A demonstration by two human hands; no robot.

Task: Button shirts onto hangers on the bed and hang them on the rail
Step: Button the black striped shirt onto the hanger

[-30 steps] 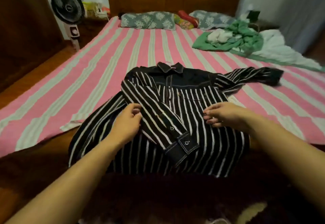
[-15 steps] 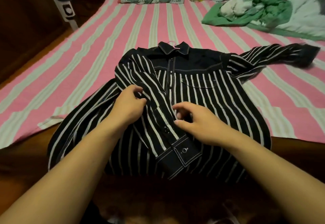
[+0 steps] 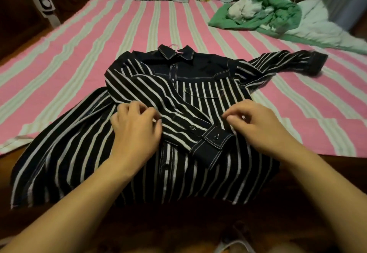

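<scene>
Both bare forearms reach forward from bottom corners, converging toward centre. Left hand (image 3: 137, 131) palm down, fingers curled, tips bunched at thumb, pinching fabric. Right hand (image 3: 256, 125) palm down, fingers bent, thumb and forefinger pinching fabric. Hands apart, level with each other, wrists straight.

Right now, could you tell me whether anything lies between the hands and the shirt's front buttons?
Yes: the shirt's own sleeve lies folded diagonally across the striped shirt, its cuff covering the middle of the button line. The left hand and right hand rest on the fabric on either side of it.
</scene>
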